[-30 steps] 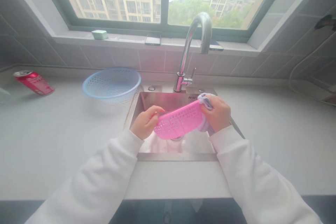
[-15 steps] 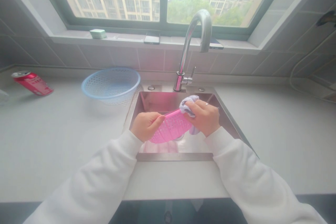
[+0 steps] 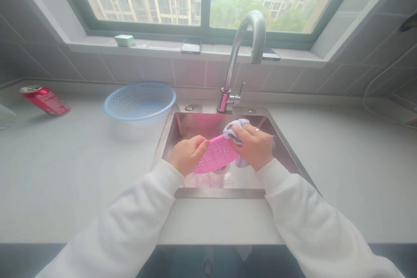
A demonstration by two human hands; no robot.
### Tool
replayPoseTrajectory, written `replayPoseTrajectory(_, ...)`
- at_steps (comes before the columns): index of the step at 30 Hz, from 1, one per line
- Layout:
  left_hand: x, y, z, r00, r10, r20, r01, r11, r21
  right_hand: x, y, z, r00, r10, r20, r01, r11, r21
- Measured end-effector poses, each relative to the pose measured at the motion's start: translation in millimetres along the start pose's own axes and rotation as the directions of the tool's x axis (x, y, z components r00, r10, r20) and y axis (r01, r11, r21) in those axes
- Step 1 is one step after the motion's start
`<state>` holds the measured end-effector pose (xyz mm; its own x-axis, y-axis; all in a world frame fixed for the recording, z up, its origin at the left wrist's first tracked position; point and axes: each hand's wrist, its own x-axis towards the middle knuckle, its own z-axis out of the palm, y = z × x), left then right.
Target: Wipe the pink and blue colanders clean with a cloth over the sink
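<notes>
**Left hand (image 3: 188, 154) and right hand (image 3: 252, 147) on pink strainer (image 3: 216, 154) over steel sink (image 3: 219, 193)**

Blue basket (image 3: 140, 103) beside sink's left rim, well apart from both hands. Left hand closed on strainer's left end, fingers over its edge. Strainer tilted above drain; contact with basin not visible. Pale cloth (image 3: 235, 129) bunched on strainer's upper right end, right hand closed narrow around it. Open basin behind hands; front rim just below wrists; right wall near right hand.

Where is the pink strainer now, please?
In the head view, the pink strainer is over the sink between the left hand and the cloth in the right hand.
</notes>
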<state>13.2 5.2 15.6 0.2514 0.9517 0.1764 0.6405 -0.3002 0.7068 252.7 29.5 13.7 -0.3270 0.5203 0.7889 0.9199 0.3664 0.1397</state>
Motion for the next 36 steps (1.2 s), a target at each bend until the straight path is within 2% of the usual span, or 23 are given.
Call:
replayPoseTrajectory(3, -2.9, -2.0, -5.2, 0.995, 0.034, -0.091, -0.037, 0.999, -0.035, -0.7, 6.4, 1.9, 0.997, 0.081, -0.011, -0.08, 0.994, 0.068)
replayPoseTrajectory(6, -2.6, -10.6, -14.1, 0.983, 0.086, -0.164, -0.121, 0.969, -0.216, -2.9, 27.6, 4.3, 0.963, 0.271, 0.016, -0.269, 0.943, 0.195)
replayPoseTrajectory(8, -0.2, -16.1, -17.7, 0.985, 0.074, -0.156, -0.119, 0.945, -0.305, -4.5, 41.6, 4.5, 0.938, 0.346, 0.032, -0.342, 0.904, 0.256)
replayPoseTrajectory(10, 3.2, -19.4, -18.1, 0.993, 0.035, -0.111, -0.067, 0.95, -0.304, -5.6, 49.7, 3.3, 0.928, 0.37, 0.031, -0.365, 0.895, 0.257)
replayPoseTrajectory(14, 7.0, -17.0, -11.2, 0.997, 0.009, -0.07, -0.023, 0.979, -0.203, -4.6, 41.6, -0.9, 0.949, 0.314, -0.008, -0.311, 0.942, 0.131)
replayPoseTrajectory(17, 2.9, -7.7, -3.0, 0.998, 0.055, -0.017, -0.057, 0.989, -0.138, -2.3, 21.4, -2.3, 0.988, 0.157, 0.012, -0.157, 0.986, 0.049)
replayPoseTrajectory(20, -4.1, -0.8, 0.9, 0.998, 0.064, 0.021, -0.061, 0.991, -0.121, -0.3, 6.7, -1.5, 0.999, 0.008, 0.034, -0.01, 0.998, 0.07)
replayPoseTrajectory(22, -7.3, -3.0, -1.6, 0.993, 0.119, -0.026, -0.121, 0.978, -0.168, 0.1, 7.7, -0.4, 0.999, 0.038, 0.007, -0.039, 0.993, 0.111)
replayPoseTrajectory(24, -8.1, -10.5, -7.2, 0.97, 0.216, -0.111, -0.239, 0.931, -0.275, -0.7, 17.8, 1.0, 0.985, 0.172, -0.022, -0.166, 0.969, 0.182)
replayPoseTrajectory(26, -6.5, -19.4, -13.0, 0.952, 0.249, -0.177, -0.301, 0.864, -0.405, -2.9, 32.6, 2.4, 0.949, 0.314, -0.024, -0.296, 0.916, 0.269)
replayPoseTrajectory(29, -1.4, -28.0, -17.1, 0.969, 0.208, -0.137, -0.248, 0.852, -0.46, -6.5, 49.7, 4.0, 0.91, 0.414, -0.009, -0.391, 0.866, 0.312)
replayPoseTrajectory(31, 2.5, -29.4, -15.8, 0.98, 0.183, -0.078, -0.199, 0.887, -0.416, -7.6, 51.2, 4.8, 0.913, 0.409, -0.007, -0.393, 0.882, 0.26)
replayPoseTrajectory(33, 5.6, -28.0, -11.5, 0.987, 0.158, -0.04, -0.162, 0.916, -0.367, -7.2, 43.5, 5.5, 0.936, 0.352, -0.022, -0.343, 0.923, 0.175)
replayPoseTrajectory(36, 6.2, -20.8, -2.2, 0.995, 0.095, 0.005, -0.089, 0.95, -0.3, -4.9, 21.5, 5.7, 0.985, 0.164, -0.057, -0.161, 0.985, 0.053)
